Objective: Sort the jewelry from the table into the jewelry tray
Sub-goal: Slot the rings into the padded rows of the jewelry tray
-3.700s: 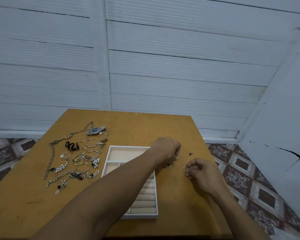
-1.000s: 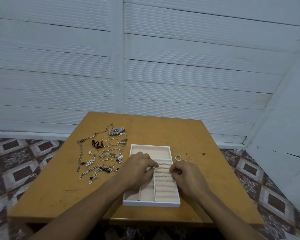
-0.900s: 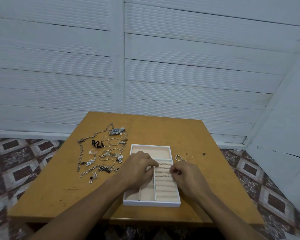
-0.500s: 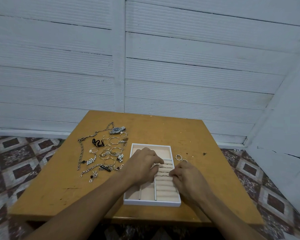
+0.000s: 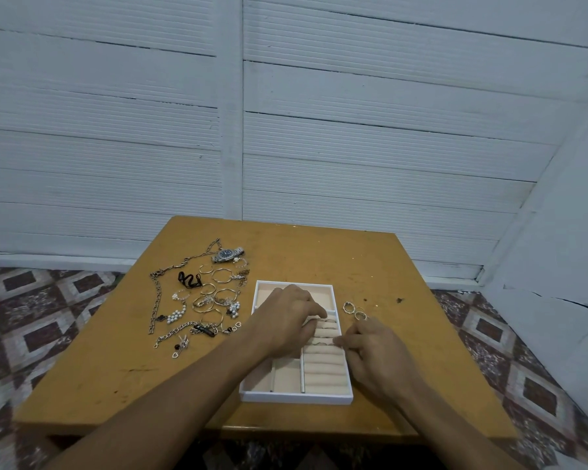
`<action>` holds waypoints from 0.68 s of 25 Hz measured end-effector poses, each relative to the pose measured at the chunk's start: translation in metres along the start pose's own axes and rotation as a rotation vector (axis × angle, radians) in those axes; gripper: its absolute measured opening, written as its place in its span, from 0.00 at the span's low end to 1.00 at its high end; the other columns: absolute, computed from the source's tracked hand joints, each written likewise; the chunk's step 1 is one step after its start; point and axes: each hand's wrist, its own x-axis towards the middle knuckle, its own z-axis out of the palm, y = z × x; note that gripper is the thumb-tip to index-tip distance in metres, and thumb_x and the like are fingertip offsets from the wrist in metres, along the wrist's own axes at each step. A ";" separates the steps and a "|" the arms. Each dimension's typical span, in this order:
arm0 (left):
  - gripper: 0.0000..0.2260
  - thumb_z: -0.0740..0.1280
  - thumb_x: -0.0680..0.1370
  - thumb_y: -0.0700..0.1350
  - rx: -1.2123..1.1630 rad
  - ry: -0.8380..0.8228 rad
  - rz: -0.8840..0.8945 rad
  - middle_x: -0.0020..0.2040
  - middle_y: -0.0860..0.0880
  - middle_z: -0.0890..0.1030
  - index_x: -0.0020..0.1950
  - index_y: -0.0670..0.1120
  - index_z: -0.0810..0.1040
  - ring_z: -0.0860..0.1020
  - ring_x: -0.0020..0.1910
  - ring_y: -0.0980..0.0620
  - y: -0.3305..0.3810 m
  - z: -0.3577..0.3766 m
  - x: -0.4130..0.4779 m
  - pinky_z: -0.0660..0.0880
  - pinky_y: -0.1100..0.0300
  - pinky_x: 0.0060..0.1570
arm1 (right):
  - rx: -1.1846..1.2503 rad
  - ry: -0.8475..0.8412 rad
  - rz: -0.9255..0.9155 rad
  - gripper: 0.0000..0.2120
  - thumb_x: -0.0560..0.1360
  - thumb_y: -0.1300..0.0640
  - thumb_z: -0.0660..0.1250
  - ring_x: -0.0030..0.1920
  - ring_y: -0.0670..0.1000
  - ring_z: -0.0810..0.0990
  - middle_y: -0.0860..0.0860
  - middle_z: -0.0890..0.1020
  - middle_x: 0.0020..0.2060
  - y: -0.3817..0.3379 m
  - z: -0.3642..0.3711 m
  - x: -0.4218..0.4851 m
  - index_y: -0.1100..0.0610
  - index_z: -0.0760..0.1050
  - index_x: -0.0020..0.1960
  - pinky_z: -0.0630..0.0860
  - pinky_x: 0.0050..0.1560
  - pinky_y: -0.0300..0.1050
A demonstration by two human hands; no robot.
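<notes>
So, ring-slotting step: left hand lay loosely flat, pressing the rolls in the tray, while right hand seemed to pinch a ring into a slot at its fingertips. Next I'd guess: let go, then grab the two rings just beyond the right hand. Pile sat off left of the left hand.
</notes>
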 end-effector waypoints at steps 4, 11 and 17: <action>0.13 0.62 0.78 0.48 0.037 -0.041 0.010 0.57 0.49 0.80 0.61 0.51 0.80 0.72 0.61 0.48 0.003 0.009 0.031 0.68 0.51 0.59 | 0.177 0.005 0.126 0.12 0.74 0.55 0.62 0.44 0.48 0.77 0.46 0.83 0.43 -0.002 -0.011 0.002 0.50 0.83 0.53 0.74 0.44 0.45; 0.16 0.60 0.79 0.52 0.165 -0.111 -0.028 0.64 0.48 0.76 0.65 0.50 0.77 0.65 0.67 0.48 0.013 0.025 0.080 0.62 0.51 0.61 | 0.220 0.006 0.427 0.15 0.74 0.56 0.65 0.46 0.47 0.77 0.49 0.81 0.50 0.040 -0.011 0.026 0.54 0.79 0.60 0.72 0.48 0.41; 0.15 0.57 0.79 0.52 0.271 -0.192 -0.025 0.59 0.47 0.78 0.59 0.49 0.79 0.67 0.63 0.46 0.014 0.049 0.095 0.62 0.47 0.57 | 0.225 -0.072 0.511 0.12 0.74 0.50 0.66 0.41 0.49 0.79 0.49 0.82 0.41 0.046 -0.002 0.040 0.54 0.81 0.51 0.78 0.44 0.49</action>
